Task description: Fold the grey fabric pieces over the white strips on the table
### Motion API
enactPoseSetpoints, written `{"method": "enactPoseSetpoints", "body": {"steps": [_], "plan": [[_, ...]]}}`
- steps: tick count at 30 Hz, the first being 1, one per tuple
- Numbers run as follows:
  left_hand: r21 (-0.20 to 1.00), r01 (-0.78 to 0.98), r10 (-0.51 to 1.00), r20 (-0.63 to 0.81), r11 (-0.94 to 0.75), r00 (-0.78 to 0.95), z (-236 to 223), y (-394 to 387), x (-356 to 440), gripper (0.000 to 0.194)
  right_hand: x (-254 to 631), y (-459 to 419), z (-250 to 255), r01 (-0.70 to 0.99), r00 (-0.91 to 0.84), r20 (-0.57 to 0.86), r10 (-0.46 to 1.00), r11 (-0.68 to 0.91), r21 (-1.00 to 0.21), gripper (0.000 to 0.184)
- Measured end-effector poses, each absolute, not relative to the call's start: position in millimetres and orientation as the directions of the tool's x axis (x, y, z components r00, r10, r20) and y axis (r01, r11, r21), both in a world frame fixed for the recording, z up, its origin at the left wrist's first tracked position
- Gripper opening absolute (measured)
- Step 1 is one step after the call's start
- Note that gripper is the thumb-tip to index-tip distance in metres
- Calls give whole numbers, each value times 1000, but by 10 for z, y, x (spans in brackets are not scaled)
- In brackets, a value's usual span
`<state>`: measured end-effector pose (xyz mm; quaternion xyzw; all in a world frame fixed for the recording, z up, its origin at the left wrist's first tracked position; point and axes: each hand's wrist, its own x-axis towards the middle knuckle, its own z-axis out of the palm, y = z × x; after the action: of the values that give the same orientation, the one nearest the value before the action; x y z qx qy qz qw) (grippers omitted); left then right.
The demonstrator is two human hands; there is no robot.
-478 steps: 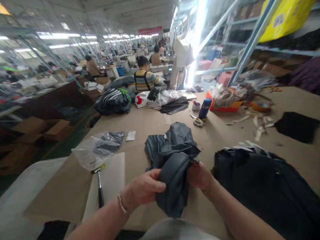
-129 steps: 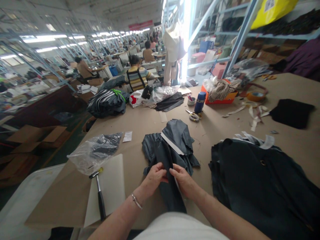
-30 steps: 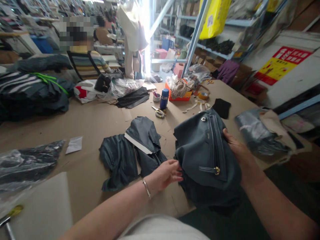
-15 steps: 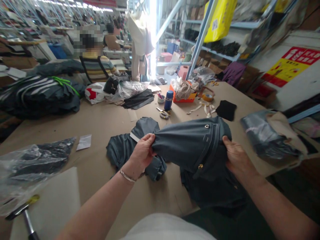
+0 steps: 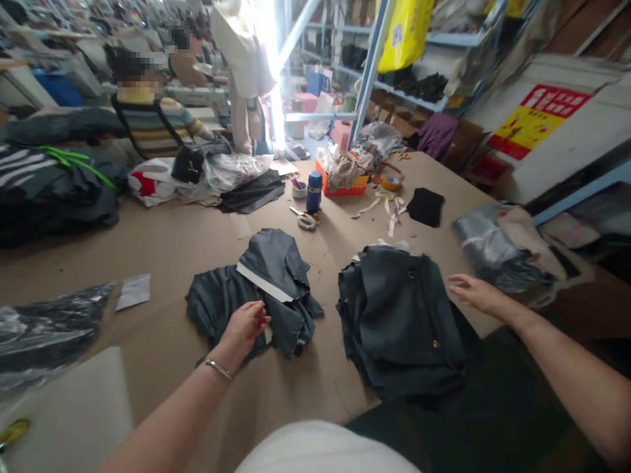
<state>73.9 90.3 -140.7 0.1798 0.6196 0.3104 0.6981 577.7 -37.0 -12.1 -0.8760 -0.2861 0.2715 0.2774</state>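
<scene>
The person is working at a wide brown cardboard-covered table (image 5: 187, 236), and both hands are empty at this moment. The left hand (image 5: 245, 324) is hovering with loosely curled fingers over the small heap of dark grey-blue leather pieces with a white strip (image 5: 256, 289), touching or almost touching its near edge; I cannot tell which. The right hand (image 5: 474, 293) is lying open, fingers spread flat, just beside the right edge of the larger stack of dark grey-blue leather panels with a zipper and metal ring (image 5: 401, 315), not gripping it. This stack is resting flat on the table near its front edge, to the right of the small heap. In my judgement, the step in hand is the passing from the laid stack to the small heap, where the left hand is reaching for a piece. The next move is calling for a clean pinch on one single piece, so that the others are not dragged along. Farther away, a blue cylindrical bottle (image 5: 314, 191) is standing near an orange tray (image 5: 345, 187).
</scene>
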Motion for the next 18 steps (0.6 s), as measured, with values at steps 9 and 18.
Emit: {"method": "enactPoseSetpoints", "body": {"steps": [9, 18], "plan": [[640, -191, 634, -767, 744, -101, -1659, 1154, 910, 9, 3461, 486, -670, 786, -266, -89, 960, 163, -597, 21], [664, -163, 660, -746, 730, -82, -1614, 740, 386, 19, 2010, 1474, -1778, 947, -276, -337, 900, 194, -257, 30]]}}
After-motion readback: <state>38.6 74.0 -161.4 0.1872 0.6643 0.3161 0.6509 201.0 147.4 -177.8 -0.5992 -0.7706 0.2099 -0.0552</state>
